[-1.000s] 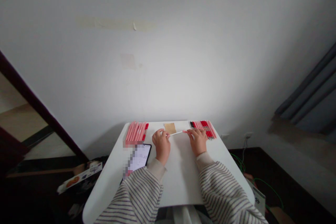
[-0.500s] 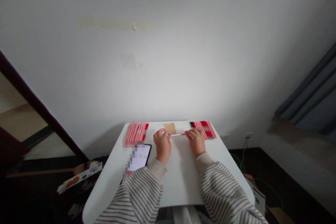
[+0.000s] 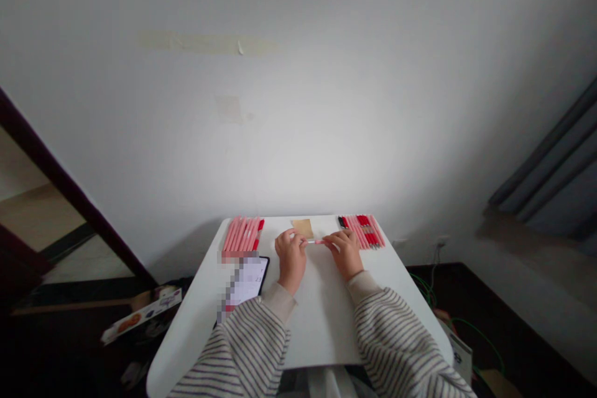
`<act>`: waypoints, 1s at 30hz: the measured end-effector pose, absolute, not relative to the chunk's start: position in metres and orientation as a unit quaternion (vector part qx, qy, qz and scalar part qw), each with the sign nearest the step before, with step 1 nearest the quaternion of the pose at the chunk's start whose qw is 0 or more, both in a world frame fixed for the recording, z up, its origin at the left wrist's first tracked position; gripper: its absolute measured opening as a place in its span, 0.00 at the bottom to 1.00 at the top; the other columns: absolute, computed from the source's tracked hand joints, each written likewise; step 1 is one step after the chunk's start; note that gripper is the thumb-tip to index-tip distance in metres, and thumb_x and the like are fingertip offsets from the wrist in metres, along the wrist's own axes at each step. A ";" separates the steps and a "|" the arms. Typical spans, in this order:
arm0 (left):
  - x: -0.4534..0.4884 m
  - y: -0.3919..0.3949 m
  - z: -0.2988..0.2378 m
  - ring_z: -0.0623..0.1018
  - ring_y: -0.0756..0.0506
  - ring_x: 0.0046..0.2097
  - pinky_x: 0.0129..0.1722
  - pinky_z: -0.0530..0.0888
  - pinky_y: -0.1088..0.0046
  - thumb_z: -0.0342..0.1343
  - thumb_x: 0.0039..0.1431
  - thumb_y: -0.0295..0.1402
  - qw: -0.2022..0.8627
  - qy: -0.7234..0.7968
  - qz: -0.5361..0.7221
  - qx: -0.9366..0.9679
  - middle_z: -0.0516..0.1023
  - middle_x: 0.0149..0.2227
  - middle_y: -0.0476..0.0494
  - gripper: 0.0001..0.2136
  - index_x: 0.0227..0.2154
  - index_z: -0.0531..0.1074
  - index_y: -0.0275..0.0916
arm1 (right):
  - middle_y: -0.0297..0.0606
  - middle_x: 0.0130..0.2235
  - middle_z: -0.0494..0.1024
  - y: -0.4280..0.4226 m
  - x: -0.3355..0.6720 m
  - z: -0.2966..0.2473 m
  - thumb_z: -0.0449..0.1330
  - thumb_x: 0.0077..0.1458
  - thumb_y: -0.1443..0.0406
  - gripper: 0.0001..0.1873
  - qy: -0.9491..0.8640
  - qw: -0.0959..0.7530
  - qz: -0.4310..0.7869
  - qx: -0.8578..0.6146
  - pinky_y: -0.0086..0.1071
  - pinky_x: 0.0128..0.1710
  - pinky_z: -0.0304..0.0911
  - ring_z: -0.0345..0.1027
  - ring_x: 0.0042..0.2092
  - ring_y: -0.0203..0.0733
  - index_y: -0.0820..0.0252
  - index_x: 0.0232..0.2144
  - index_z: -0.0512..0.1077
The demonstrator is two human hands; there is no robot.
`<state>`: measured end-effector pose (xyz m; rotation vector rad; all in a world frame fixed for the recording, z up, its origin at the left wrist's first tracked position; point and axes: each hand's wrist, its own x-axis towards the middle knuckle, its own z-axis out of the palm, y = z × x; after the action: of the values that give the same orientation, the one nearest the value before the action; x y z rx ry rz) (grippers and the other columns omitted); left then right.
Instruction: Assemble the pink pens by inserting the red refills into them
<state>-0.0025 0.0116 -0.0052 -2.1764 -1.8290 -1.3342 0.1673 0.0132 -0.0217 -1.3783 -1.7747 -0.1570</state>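
1. Arms in striped sleeves (image 3: 242, 348) reach forward onto a white table (image 3: 321, 329), elbows out and wrists angled inward.
2. Left hand (image 3: 290, 260) sits knuckles up, its fingers curled narrow, with the fingertips (image 3: 298, 237) pinching one end of a thin pink-and-white pen (image 3: 314, 241).
3. Right hand (image 3: 345, 255) faces it, fingers closed narrowly on the pen's other end, the two hands just apart.
4. Pen lies crosswise between the hands, just in front of a small brown card (image 3: 302, 228).
5. Pink pens (image 3: 240, 234) lie side by side ahead of the left hand, beside a phone (image 3: 247, 280) with a blurred screen; red-and-pink pens (image 3: 361, 230) lie ahead of the right hand.
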 end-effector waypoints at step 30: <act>-0.008 0.008 -0.001 0.67 0.41 0.51 0.52 0.63 0.59 0.56 0.54 0.32 0.050 -0.639 -0.381 -0.666 0.70 0.47 0.41 0.10 0.41 0.73 0.42 | 0.38 0.37 0.79 0.015 0.171 -0.022 0.54 0.59 0.58 0.13 -0.667 0.433 0.005 -0.606 0.39 0.47 0.49 0.60 0.46 0.47 0.51 0.36 0.78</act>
<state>-0.0083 0.0081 -0.0008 -2.0282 -1.9466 -1.1613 0.1712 0.0152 -0.0225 -1.5110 -1.6619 0.0125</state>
